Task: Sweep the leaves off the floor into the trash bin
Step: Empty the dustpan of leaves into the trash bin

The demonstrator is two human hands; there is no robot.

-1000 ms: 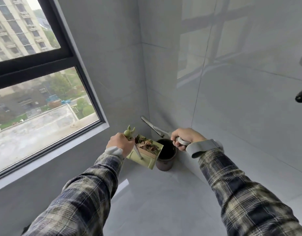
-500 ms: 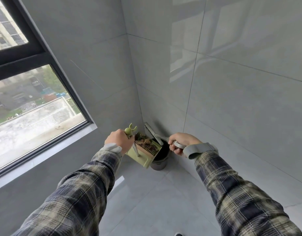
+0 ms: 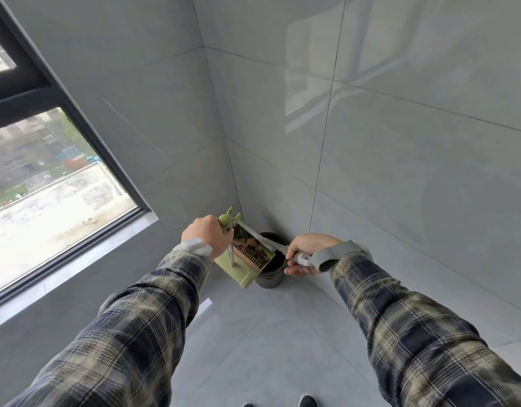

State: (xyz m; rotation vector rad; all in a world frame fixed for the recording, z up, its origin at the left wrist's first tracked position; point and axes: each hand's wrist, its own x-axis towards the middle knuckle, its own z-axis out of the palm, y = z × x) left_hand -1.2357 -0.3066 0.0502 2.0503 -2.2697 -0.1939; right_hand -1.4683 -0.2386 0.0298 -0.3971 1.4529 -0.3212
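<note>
Head | left hand (image 3: 207,240) grips dustpan (image 3: 238,273) holding leaves (image 3: 250,245) | right hand (image 3: 309,251) grips brush (image 3: 275,246) above trash bin (image 3: 269,279)

The dustpan (image 3: 237,273) is pale green, its leaves (image 3: 250,245) brown, the trash bin (image 3: 269,280) dark grey-brown. The sleeves (image 3: 141,333) are navy, olive and cream plaid; the floor (image 3: 268,348) is pale grey.

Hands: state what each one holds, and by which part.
The left hand grips the dustpan by the top of its upright handle. The right hand holds the brush by its handle end.
</note>
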